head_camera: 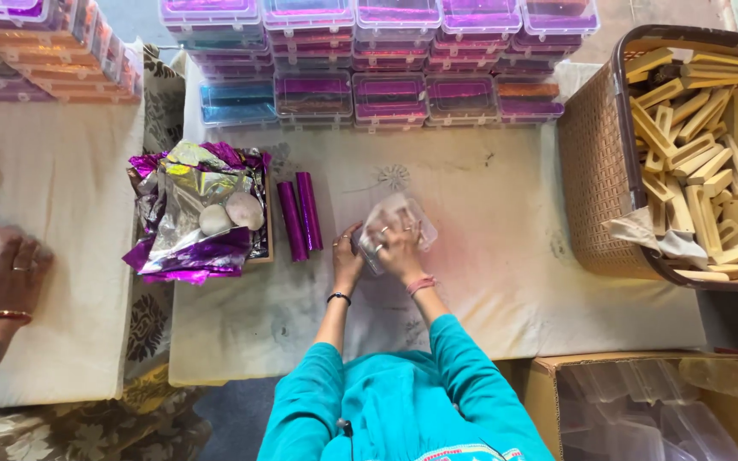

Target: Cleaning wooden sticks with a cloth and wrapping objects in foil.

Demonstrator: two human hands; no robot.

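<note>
Clear plastic box [399,229], rectangular, held centre-table between both hands. Stacked lidded boxes [377,60], purple and orange contents, along far edge. Cardboard carton [642,410], lower right, apparently holding empty clear boxes.

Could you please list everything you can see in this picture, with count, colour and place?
clear plastic box: one, transparent, table centre, held in both hands
foil-wrapped rolls: two, purple, left of the box
foil sheets: a pile, purple and silver, table left, two pale stones on top
stacked boxes: many, clear with purple contents, far edge
basket: one, brown, right, full of pale sticks
cardboard carton: one, bottom right
co-worker's hand: one, far left
left hand: one, on the box
right hand: one, on the box
</note>
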